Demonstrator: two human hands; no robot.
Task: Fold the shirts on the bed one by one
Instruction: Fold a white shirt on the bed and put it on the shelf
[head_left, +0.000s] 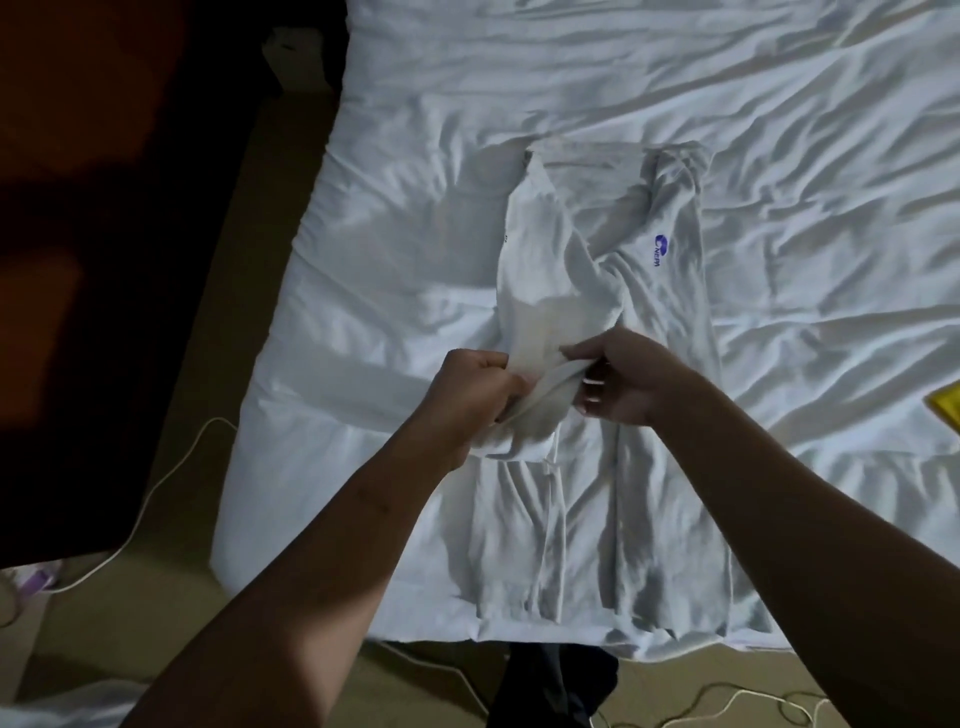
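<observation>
Right now I see the white shirt (670, 291) lying lengthwise near the middle of the bed, its hem at the near edge and its collar end far, with a small blue logo (662, 249) on its right side. The left side of the shirt is pulled up and over toward the middle. Both hands are clamped on that raised cloth: the left hand (472, 395) has its fingers curled round a bunched fold, and the right hand (628, 379) pinches the same fold just beside it. The rumpled white sheet (519, 78) covers the whole bed. At the right edge a yellow thing (948, 408) peeks in. The room is dim. On the floor (156, 623) to the left a white cable (156, 493) trails beside dark furniture (104, 260), and a dark cloth (556, 680) lies at the near edge of the bed.
</observation>
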